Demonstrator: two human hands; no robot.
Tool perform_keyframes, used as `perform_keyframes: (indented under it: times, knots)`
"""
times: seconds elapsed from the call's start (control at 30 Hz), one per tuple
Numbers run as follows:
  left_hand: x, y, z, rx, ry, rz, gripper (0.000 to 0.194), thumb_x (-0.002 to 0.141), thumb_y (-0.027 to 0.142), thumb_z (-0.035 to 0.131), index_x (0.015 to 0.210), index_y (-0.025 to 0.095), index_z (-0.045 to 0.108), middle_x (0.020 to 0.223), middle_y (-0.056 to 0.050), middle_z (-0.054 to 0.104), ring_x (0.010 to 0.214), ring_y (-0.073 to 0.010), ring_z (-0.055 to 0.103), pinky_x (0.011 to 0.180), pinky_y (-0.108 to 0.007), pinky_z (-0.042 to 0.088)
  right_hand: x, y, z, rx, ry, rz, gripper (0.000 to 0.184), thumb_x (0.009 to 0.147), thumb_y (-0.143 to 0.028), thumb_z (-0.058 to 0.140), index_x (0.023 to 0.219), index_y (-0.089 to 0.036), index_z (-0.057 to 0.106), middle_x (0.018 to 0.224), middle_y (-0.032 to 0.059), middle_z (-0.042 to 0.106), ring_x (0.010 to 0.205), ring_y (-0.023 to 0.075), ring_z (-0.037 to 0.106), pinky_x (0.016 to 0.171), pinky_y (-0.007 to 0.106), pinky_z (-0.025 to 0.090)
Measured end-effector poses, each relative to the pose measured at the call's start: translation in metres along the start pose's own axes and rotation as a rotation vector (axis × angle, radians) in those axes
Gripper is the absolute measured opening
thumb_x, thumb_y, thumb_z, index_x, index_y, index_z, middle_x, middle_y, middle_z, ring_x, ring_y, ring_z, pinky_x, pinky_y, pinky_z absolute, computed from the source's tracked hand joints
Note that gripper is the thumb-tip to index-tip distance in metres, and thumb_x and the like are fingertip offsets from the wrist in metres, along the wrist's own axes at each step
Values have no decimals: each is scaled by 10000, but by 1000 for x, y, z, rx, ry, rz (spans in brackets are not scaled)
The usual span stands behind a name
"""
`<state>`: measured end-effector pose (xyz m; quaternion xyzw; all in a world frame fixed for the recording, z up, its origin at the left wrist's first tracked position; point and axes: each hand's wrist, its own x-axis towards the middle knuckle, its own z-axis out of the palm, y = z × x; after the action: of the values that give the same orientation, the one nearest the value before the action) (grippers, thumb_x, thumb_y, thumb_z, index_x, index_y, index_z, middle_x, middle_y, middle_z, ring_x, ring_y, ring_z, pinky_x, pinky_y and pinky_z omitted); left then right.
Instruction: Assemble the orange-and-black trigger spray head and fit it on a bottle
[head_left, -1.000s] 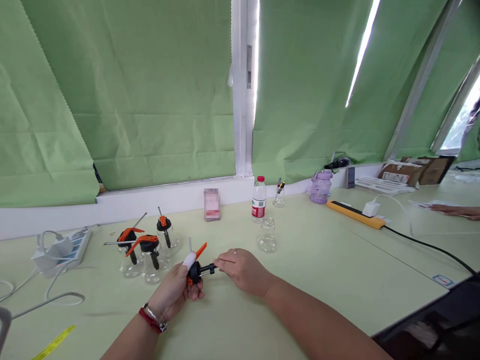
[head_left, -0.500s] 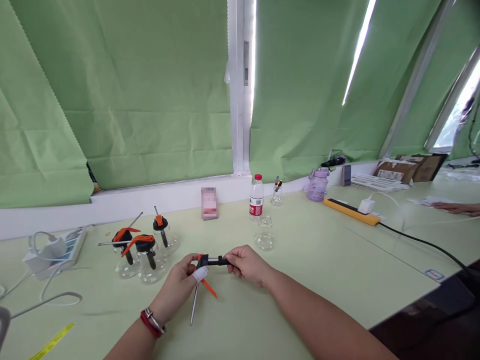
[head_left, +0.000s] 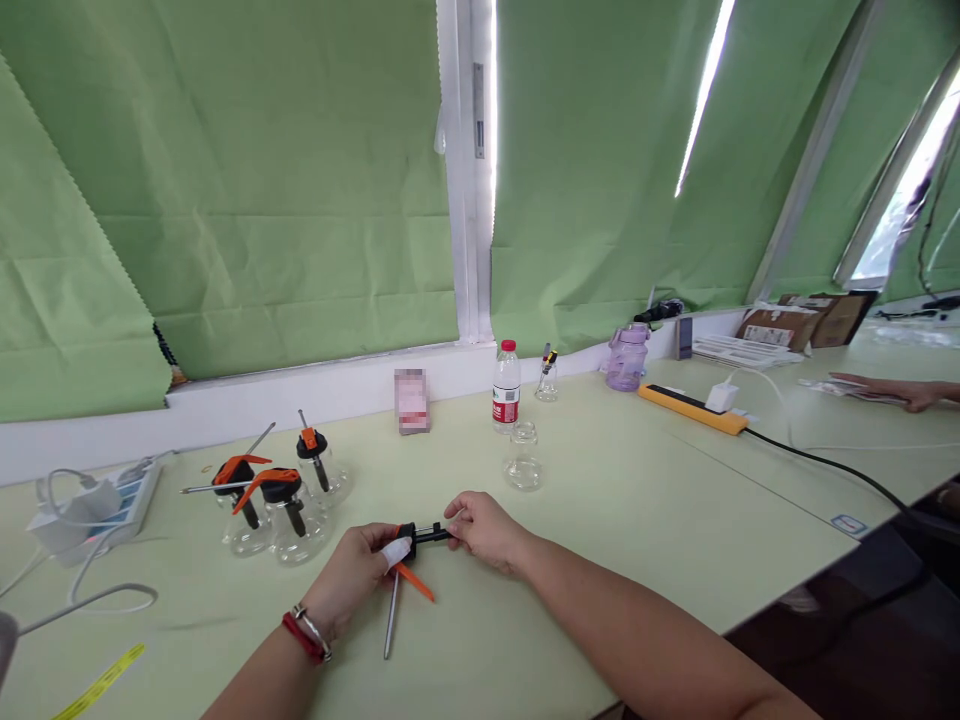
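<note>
My left hand [head_left: 360, 568], with white tape round its thumb, grips the black cap of a pump top [head_left: 406, 540]. The pump top has an orange lever and a thin metal spout, both pointing down toward me. Its black tube lies sideways, pointing right. At the tube's far end my right hand [head_left: 484, 530] has its fingertips closed on it. Beyond my right hand stands an uncapped clear glass bottle [head_left: 523, 470]. To the left, several glass bottles [head_left: 300, 540] carry similar black tops [head_left: 280, 486] with orange levers.
A red-capped water bottle [head_left: 507, 390], a pinkish box [head_left: 412, 402], a small glass with pens [head_left: 547, 382] and a purple bottle [head_left: 627, 358] stand at the back. A yellow power strip [head_left: 694, 410] lies right, a white one [head_left: 139, 495] left. Another person's hand [head_left: 892, 388] rests far right.
The view has shifted slightly. My right fingers have loosened and shifted on the tube's end. The other person's hand at far right has moved.
</note>
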<state>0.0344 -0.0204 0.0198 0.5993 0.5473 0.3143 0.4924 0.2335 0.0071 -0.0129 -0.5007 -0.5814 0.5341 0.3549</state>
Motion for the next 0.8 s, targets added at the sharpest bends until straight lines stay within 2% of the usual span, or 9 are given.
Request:
perform_keyframes:
  times: [0.17,0.43,0.8]
  knots:
    - [-2,3,8,12,23,-4,477,580,568,652,776,139,723,667,-23,633,653,-184,508,603,-269,380,0,-1,8,-11,89,-4,156,775,-70,515,900,-157,549,629,6,598,603,115,566,590,224,406]
    - [1,-2,20,37,112,-8,521,548,642,633,581,123,635,472,44,423,499,-113,352,502,-248,285,14,1,21,-8,124,-34,109,733,-52,528,738,-147,579,658,8,559,583,111,549,563,222,428]
    - [3,-2,18,20,131,-12,526,540,637,650,613,116,672,444,33,450,466,-122,389,476,-254,281,5,-9,16,-102,89,-47,132,771,-75,504,817,-182,566,609,-23,539,571,101,518,545,205,369]
